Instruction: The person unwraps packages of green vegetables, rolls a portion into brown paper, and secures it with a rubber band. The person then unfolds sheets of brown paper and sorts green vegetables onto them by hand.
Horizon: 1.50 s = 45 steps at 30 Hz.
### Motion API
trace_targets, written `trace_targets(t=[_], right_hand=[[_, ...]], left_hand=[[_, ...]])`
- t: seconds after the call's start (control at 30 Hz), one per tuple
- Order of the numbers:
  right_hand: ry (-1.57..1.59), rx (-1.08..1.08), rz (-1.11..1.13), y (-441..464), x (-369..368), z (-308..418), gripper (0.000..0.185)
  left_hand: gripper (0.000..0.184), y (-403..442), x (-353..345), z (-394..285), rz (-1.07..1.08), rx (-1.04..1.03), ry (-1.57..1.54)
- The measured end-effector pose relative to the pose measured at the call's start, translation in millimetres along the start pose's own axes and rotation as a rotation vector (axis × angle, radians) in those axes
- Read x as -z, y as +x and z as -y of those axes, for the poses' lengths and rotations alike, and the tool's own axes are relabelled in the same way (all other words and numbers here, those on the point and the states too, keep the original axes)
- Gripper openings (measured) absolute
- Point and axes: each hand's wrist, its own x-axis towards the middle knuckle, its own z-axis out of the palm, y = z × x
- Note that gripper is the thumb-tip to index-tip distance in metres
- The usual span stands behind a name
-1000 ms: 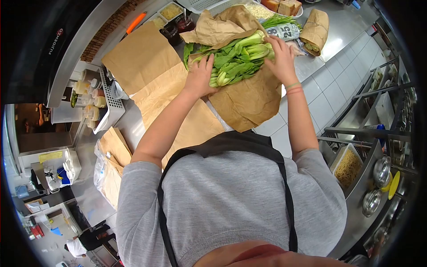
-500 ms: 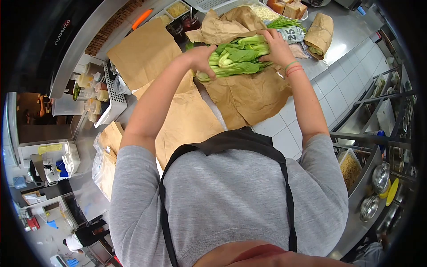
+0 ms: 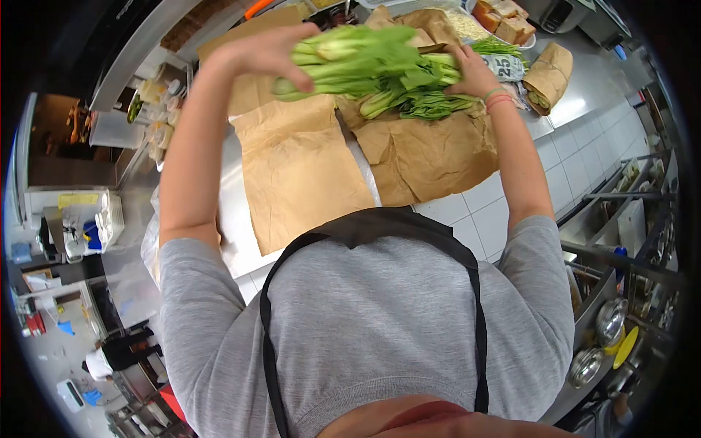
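Observation:
A bunch of bok choy [image 3: 365, 62], blurred by motion, is held between my hands above the counter. My left hand [image 3: 270, 55] grips its left end, thumb below and fingers above. At the right end, my right hand [image 3: 471, 73] is closed around the stems, its fingertips partly hidden. More leafy greens [image 3: 423, 104] lie below on a crumpled brown paper sheet [image 3: 431, 160]. To the left is a flatter sheet of brown paper [image 3: 299, 175], and part of another paper sheet [image 3: 252, 95] shows beneath my left forearm.
A plastic pack marked 25 [image 3: 505, 67] and a brown paper-wrapped bundle [image 3: 549, 77] lie to the right. Bread pieces [image 3: 504, 20] sit in a tray at the back. Squeeze bottles [image 3: 152, 91] stand at the left. Another person [image 3: 120, 354] is in the background, lower left.
Both hands have lifted the bok choy off the paper and moved it leftward, exposing greens underneath. My left hand has gone farther left and up. The view has shifted slightly.

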Motion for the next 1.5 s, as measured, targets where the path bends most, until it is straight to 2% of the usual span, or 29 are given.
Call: trace_targets(t=[0.07,0.1,0.2,0.27,0.47,0.5,0.53,0.57,0.63,0.67,0.7,0.77,0.8,0.83,0.9,0.93,1.0,1.1,1.17,1.2,1.23,1.3,1.33,1.4,1.43,1.5], right_hand=[[0.071,0.042,0.021,-0.2,2.4,-10.7,0.083],[0.14,0.067,0.037,1.4,4.5,-14.4,0.08],[0.201,0.091,-0.026,1.2,13.0,-16.4,0.07],[0.162,0.111,-0.08,0.6,17.3,-9.4,0.068],[0.089,0.239,-0.184,3.7,73.6,23.9,0.054],[0.187,0.148,-0.117,4.4,84.7,29.3,0.056],[0.283,0.056,-0.047,4.9,88.6,33.0,0.058],[0.283,0.062,-0.037,3.7,79.0,32.1,0.058],[0.095,0.186,0.086,-6.4,42.1,24.9,0.071],[0.046,0.266,0.172,-12.7,28.3,22.8,0.086],[0.041,0.273,0.173,-19.5,20.5,28.4,0.086],[0.024,0.091,0.194,-36.0,11.5,45.2,0.096],[0.025,0.081,0.144,-39.1,10.3,50.1,0.105],[0.026,0.078,0.144,-45.2,8.0,56.2,0.105],[0.012,-0.061,-0.018,-58.7,5.8,69.0,0.106],[0.02,-0.054,-0.091,-64.1,3.9,70.0,0.106],[0.063,-0.075,-0.074,-69.4,7.0,65.1,0.104],[0.118,-0.058,-0.076,-74.4,33.2,73.5,0.096],[0.207,-0.122,-0.015,-71.1,65.9,92.0,0.093],[0.298,0.005,-0.088,-69.1,71.5,85.7,0.09],[0.3,0.003,-0.086,-67.0,83.6,104.9,0.09],[0.418,0.149,-0.055,-66.6,102.0,157.2,0.09],[0.399,0.24,-0.065,-66.7,99.6,182.7,0.089],[0.41,0.39,-0.019,-64.8,85.6,229.3,0.087],[0.441,0.451,0.041,-64.3,71.6,246.8,0.087],[0.461,0.456,0.223,-64.8,33.5,269.3,0.089]], left_hand=[[0.079,-50.4,-0.1,10.1,-0.183,-0.014,-0.038],[0.079,-73.6,-4.2,13.4,-0.19,0.007,-0.051],[0.078,-134.9,-29.0,26.5,-0.335,0.156,-0.105],[0.075,-163.2,-61.7,42.3,-0.506,0.091,-0.106],[0.08,-193.3,-168.1,67.2,-0.584,0.264,-0.335],[0.08,-189.0,-187.6,77.6,-0.588,0.272,-0.344],[0.082,-182.5,-207.3,91.9,-0.468,0.284,-0.222],[0.085,-178.4,-224.4,103.3,-0.347,0.293,-0.1],[0.092,-175.0,-248.8,119.7,-0.318,0.306,-0.121],[0.099,-173.8,-253.2,124.3,-0.293,0.312,-0.139],[0.099,-174.7,-250.5,123.9,-0.299,0.315,-0.143],[0.116,-180.4,-245.6,117.3,-0.408,0.238,0.041],[0.125,-183.0,-248.5,115.4,-0.402,0.26,0.091],[0.125,-185.9,-252.8,116.1,-0.4,0.258,0.093],[0.121,-183.6,-261.2,117.4,-0.402,0.317,0.072],[0.121,-180.8,-261.7,118.4,-0.404,0.308,0.067],[0.115,-176.8,-259.4,120.9,-0.341,0.346,-0.148],[0.11,-177.2,-255.9,131.4,-0.344,0.254,-0.124],[0.11,-180.2,-254.6,135.8,-0.338,0.227,-0.137],[0.11,-181.7,-254.6,137.2,-0.325,0.198,-0.148],[0.11,-183.4,-257.0,136.9,-0.322,0.2,-0.148],[0.103,-184.1,-262.8,133.1,-0.478,0.2,0.048],[0.103,-182.2,-259.5,128.3,-0.478,0.193,0.048],[0.079,-177.7,-250.3,116.8,-0.684,0.081,-0.117],[0.079,-175.1,-252.7,116.1,-0.683,0.083,-0.119],[0.055,-171.4,-256.8,117.1,-0.672,0.113,0.014]])
